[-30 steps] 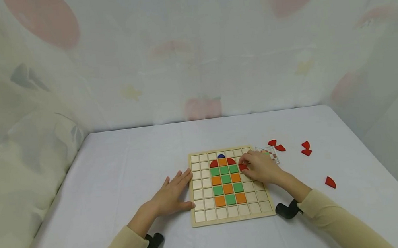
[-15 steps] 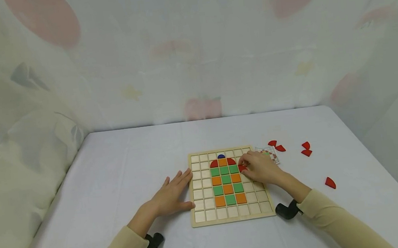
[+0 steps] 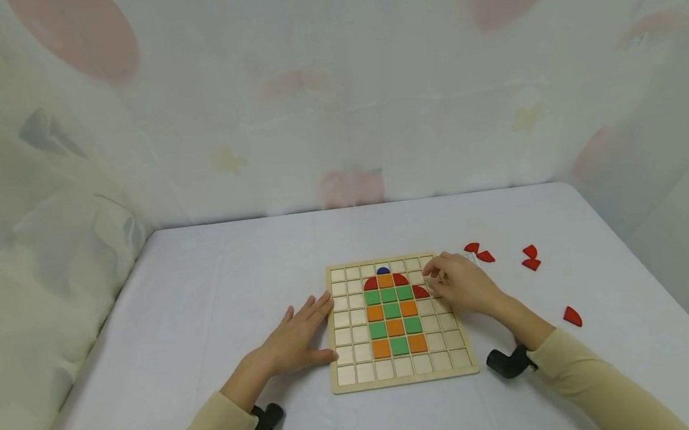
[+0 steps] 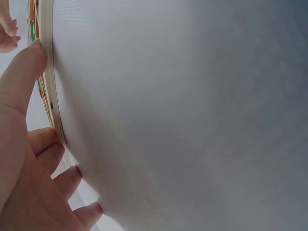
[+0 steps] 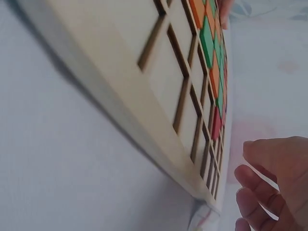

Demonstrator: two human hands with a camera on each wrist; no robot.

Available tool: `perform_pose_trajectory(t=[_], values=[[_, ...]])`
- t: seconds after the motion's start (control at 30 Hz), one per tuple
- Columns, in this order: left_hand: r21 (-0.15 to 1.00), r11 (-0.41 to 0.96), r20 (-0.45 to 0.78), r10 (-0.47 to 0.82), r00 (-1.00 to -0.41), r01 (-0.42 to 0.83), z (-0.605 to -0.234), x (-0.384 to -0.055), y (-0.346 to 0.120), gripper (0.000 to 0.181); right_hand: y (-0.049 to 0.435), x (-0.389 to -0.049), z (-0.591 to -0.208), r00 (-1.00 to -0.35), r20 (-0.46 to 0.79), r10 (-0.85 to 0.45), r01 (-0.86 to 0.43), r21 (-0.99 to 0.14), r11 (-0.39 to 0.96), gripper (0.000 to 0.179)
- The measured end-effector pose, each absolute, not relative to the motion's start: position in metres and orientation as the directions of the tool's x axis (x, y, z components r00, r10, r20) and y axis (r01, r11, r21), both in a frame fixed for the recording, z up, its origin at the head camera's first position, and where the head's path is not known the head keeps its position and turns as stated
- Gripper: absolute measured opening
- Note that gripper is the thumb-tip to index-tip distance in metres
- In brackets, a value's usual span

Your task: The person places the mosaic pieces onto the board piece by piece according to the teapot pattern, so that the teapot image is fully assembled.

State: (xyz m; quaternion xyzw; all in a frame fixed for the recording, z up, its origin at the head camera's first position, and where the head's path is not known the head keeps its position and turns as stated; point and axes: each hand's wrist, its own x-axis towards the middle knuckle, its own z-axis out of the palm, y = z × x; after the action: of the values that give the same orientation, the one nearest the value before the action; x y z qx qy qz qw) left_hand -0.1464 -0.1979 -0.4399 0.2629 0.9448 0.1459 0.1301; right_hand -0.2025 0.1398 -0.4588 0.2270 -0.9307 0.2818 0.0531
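A wooden grid board (image 3: 346,374) lies on the table with orange (image 3: 381,348) and green (image 3: 399,345) square tiles in a block at its middle. A blue piece (image 3: 382,270) tops the block, with red quarter-round tiles (image 3: 370,284) just below it. Another red quarter-round tile (image 3: 420,292) sits in a cell to the block's right. My left hand (image 3: 291,340) rests on the board's left edge, fingers spread and thumb at the rim. Over the board's right edge is my right hand (image 3: 462,285), fingers loosely bent with nothing between them, as the right wrist view shows.
Several loose red quarter-round pieces (image 3: 531,265) lie on the white tablecloth (image 3: 248,260) to the right of the board. A printed card (image 3: 470,256) is mostly hidden behind my right hand. Patterned cloth (image 3: 333,104) hangs behind the table and along its sides.
My right hand has let go of the red quarter-round tile, leaving it in its cell, and has drawn back to the right, covering more of the card. The left hand has not moved.
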Motion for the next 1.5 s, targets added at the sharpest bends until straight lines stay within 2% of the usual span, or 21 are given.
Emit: perform_pose_trajectory(t=[0.37, 0.63, 0.83, 1.03, 1.5], values=[[0.342, 0.819, -0.163, 0.535, -0.829, 0.461, -0.443, -0.147, -0.199, 0.089, 0.180, -0.213, -0.452, -0.913, 0.265, -0.309, -0.405, -0.522, 0.751, 0.020], [0.327, 0.822, -0.164, 0.535, -0.829, 0.466, -0.444, -0.148, -0.200, 0.089, 0.213, -0.221, -0.455, -0.924, 0.283, -0.257, -0.374, -0.527, 0.763, 0.019], [0.329, 0.822, -0.162, 0.534, -0.830, 0.465, -0.442, -0.148, -0.200, 0.088, 0.231, -0.225, -0.461, -0.955, 0.217, -0.201, -0.287, -0.521, 0.804, 0.024], [0.343, 0.818, -0.161, 0.535, -0.829, 0.462, -0.441, -0.147, -0.200, 0.088, 0.242, -0.230, -0.474, -0.970, 0.174, -0.170, -0.237, -0.516, 0.823, 0.024], [0.344, 0.815, -0.152, 0.538, -0.829, 0.466, -0.442, -0.147, -0.200, 0.089, 0.245, -0.235, -0.481, -0.965, 0.179, -0.192, -0.258, -0.501, 0.826, 0.021]])
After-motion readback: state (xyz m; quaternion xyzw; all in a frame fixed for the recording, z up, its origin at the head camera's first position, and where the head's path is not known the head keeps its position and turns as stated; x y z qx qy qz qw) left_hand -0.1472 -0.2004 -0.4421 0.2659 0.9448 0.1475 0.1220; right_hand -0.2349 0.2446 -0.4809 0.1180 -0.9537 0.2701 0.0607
